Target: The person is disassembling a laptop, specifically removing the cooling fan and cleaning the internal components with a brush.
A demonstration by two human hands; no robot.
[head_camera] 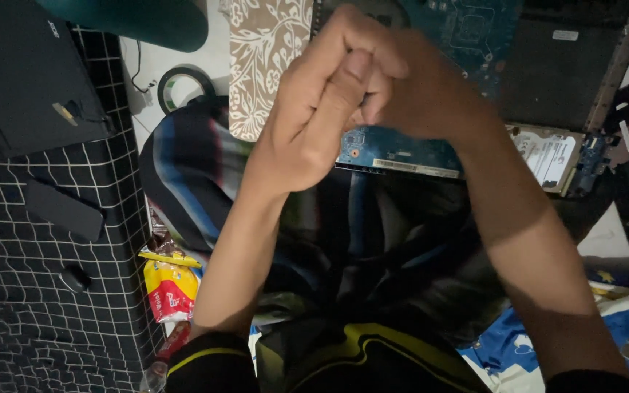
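Observation:
My left hand [313, 116] and my right hand [425, 93] are raised close to the camera and pressed together, fingers curled shut. The left thumb lies along the right hand's fingers. Nothing shows between them; whatever might sit inside the fists is hidden. Below and behind the hands lies a blue circuit board [394, 151] in an opened black laptop chassis [547, 73]. A silver hard drive [551, 156] sits just right of the board, past my right wrist.
A black laptop lid [23, 80] and a flat black slab [63, 209] lie on a black grid-patterned mat [38, 313] at left. A tape roll [183, 87], a leaf-patterned cloth [263, 58], a striped cloth [191, 175] and a red-yellow snack packet [171, 290] surround my left arm.

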